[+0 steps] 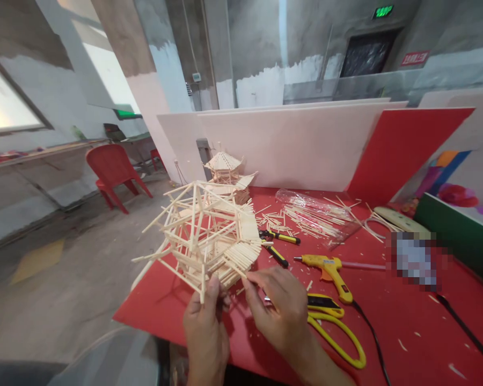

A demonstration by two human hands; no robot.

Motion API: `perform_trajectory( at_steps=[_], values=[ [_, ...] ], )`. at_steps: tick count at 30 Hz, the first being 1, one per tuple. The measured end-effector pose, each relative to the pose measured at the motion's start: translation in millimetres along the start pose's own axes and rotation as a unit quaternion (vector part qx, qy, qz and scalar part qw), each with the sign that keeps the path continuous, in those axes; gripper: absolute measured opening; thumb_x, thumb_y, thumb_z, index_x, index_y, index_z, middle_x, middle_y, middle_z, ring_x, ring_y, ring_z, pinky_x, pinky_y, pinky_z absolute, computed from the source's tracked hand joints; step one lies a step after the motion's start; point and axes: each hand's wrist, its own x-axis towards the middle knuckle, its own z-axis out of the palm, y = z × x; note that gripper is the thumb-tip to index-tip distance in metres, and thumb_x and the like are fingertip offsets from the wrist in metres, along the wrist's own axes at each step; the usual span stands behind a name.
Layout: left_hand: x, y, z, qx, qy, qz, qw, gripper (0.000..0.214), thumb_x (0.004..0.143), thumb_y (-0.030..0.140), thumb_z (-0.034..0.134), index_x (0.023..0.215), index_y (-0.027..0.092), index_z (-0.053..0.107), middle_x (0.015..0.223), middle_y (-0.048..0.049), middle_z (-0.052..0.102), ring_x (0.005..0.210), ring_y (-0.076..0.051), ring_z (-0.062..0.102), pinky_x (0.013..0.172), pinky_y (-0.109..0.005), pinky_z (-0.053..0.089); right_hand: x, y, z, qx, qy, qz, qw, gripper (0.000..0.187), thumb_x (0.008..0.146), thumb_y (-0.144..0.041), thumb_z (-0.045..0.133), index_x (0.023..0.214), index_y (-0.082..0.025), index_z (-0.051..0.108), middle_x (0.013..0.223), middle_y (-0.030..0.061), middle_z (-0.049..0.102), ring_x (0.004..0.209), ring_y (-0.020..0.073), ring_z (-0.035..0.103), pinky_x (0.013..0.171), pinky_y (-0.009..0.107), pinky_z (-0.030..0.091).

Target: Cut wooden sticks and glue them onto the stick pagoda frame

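Over the near edge of the red worktop [406, 332], two hands hold up a stick roof [209, 230].
Far left, a red plastic chair [112, 171] stands on the floor. The roof is made of thin, pale wood sticks, open like a cage, tipped on its side, with long sticks poking out to the left. It sits just above both hands. The left hand [205, 332] has its grip closed on one bottom stick. The right hand [279, 311] is just beside it, with a narrow pinch on the slat rim. Behind stands a small stick tower [225, 169]. To the right lie yellow-handled cutters [279, 246], a clear bag of sticks [314, 217], a yellow glue gun [330, 268] and yellow scissors [334, 321].
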Motion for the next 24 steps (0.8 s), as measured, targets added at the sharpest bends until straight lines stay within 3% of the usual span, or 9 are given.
perform_trajectory(
  at_steps=[5, 11, 17, 24],
  values=[
    [-2.6, -2.4, 7.3, -0.022, -0.056, -0.065, 0.996, 0.031, 0.06, 0.032, 0.087, 0.079, 0.015, 0.07, 0.06, 0.0016, 0.065, 0.047, -0.009, 0.055, 0.044, -0.018, 0.044, -2.0, 0.4, 2.9, -0.003, 0.02, -0.042, 0.999, 0.023, 0.08, -0.008, 0.069, 0.1, -0.017, 0.064, 0.083, 0.0045, 0.07, 0.075, 0.0168, 0.061, 0.07, 0.032, 0.047],
    [-5.3, -6.5, 24.9, -0.062, -0.012, -0.048, 0.997, 0.031, 0.06, 0.026, 0.086, 0.084, 0.017, 0.07, 0.061, 0.0034, 0.064, 0.048, -0.008, 0.056, 0.041, -0.016, 0.041, -0.1, 6.2, 8.6, -0.009, -0.002, -0.039, 0.999, 0.019, 0.081, -0.01, 0.068, 0.099, -0.017, 0.065, 0.083, 0.005, 0.069, 0.075, 0.0179, 0.059, 0.068, 0.034, 0.046],
    [-2.8, -10.9, 36.4, -0.069, 0.01, -0.063, 0.996, 0.024, 0.063, 0.026, 0.083, 0.076, 0.015, 0.066, 0.066, 0.0033, 0.063, 0.057, -0.009, 0.058, 0.051, -0.017, 0.047, -1.8, 7.6, 8.6, -0.006, -0.002, -0.031, 1.0, 0.02, 0.083, -0.011, 0.067, 0.101, -0.017, 0.066, 0.082, 0.0049, 0.067, 0.076, 0.0175, 0.057, 0.068, 0.034, 0.047],
    [-1.8, -6.3, 42.7, -0.032, 0.012, -0.053, 0.998, 0.022, 0.066, 0.024, 0.078, 0.067, 0.019, 0.057, 0.053, 0.0084, 0.052, 0.043, -0.006, 0.046, 0.041, -0.017, 0.033, -2.3, 12.4, 8.6, 0.012, -0.015, -0.015, 1.0, 0.018, 0.086, -0.012, 0.063, 0.102, -0.018, 0.066, 0.084, 0.0051, 0.066, 0.079, 0.0177, 0.057, 0.071, 0.033, 0.047]
  ],
)
